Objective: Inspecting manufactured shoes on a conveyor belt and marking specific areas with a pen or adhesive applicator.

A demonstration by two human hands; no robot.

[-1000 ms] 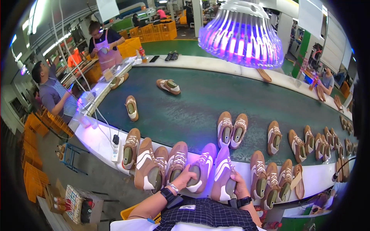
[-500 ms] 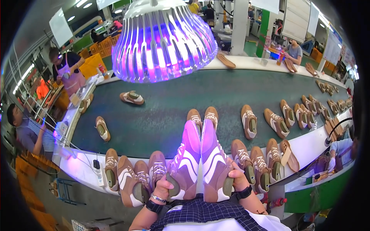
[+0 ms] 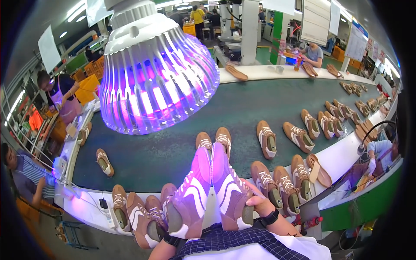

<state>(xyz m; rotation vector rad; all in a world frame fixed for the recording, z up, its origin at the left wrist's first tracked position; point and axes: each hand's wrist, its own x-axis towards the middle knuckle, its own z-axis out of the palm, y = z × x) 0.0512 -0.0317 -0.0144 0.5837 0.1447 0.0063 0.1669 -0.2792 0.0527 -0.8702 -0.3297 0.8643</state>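
Observation:
Two brown sneakers with white side stripes are held toes-up and close together in front of me, lit purple. My right hand (image 3: 258, 200) grips the heel end of the right sneaker (image 3: 230, 190), thumb on its collar. Of my left arm only the strapped wrist (image 3: 167, 245) shows; the left sneaker (image 3: 190, 197) hides the hand and fingers behind it. A greenish insert shows in each opening. Just beyond the toes, another sneaker pair (image 3: 214, 138) stands on the green conveyor belt (image 3: 134, 167). A large lamp (image 3: 158, 82) glows purple above, at upper left.
Several sneakers (image 3: 141, 214) stand on the white ledge to my left, and several more (image 3: 284, 186) to my right beside a loose sole (image 3: 320, 171). More shoes line the belt's far right. Co-workers are at the left and far sides. A power strip (image 3: 108, 212) lies at left.
The view has shifted, and the lamp appears lower and further left. The left sneaker has turned so that its heel now covers my left hand. Both sneakers are still held up.

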